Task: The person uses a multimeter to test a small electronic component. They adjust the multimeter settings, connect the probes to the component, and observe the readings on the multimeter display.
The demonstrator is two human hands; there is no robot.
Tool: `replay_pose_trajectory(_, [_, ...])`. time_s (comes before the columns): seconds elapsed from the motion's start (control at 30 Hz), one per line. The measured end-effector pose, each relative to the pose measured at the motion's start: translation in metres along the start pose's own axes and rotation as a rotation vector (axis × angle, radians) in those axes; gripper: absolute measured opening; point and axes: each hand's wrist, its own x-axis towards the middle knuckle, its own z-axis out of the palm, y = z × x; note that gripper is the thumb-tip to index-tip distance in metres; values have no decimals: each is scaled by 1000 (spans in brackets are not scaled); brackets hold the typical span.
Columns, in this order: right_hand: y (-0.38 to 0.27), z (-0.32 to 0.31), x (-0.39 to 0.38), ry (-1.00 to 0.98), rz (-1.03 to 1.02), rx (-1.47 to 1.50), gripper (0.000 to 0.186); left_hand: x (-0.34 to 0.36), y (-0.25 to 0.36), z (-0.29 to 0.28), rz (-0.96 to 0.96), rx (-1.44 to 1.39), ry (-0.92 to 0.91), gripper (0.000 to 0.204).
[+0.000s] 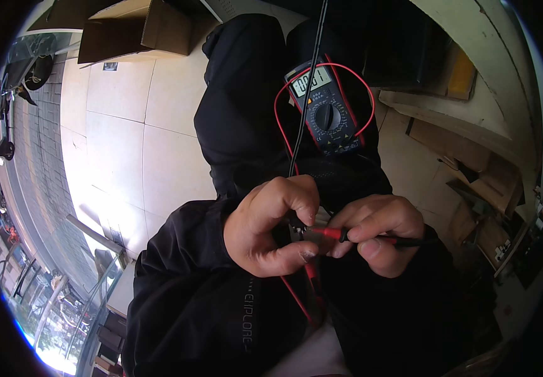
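My left hand (268, 223) curls its fingers and thumb around a small dark plug-like piece (297, 227), mostly hidden between the fingertips. A thin black cable (303, 113) runs from the top edge down to that hand. In my right hand (381, 229) is a red and black test probe (328, 232), gripped by thumb and fingers. Its red end points left at the small piece; whether they touch I cannot tell. On my dark-clothed leg lies a multimeter (326, 113) with a lit screen and a round dial. A red lead (372, 103) loops over it.
Below my hands, another red stretch of lead or probe (312, 286) lies against my dark clothes. An open cardboard box (167, 28) stands on the tiled floor (117, 135) at far left. More cardboard (466, 166) is at the right. Through glass at left, a street shows.
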Motion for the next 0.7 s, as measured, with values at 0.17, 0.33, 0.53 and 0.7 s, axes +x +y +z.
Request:
replay_pose_trajectory(0.17, [-3, -7, 10, -129, 36, -50, 20, 0, 0, 2, -8, 13, 21, 34])
replay_pose_trajectory(0.33, [-1, -7, 4, -117, -2, -62, 20, -1, 0, 2, -7, 9, 25, 33])
replay_pose_trajectory(0.53, [-3, -5, 5, -120, 17, -76, 21, 0, 0, 0, -7, 7, 2, 34])
replay_pose_trajectory(0.7, [-3, -5, 3, -115, 29, -42, 21, 0, -1, 1, -4, 2, -1, 35])
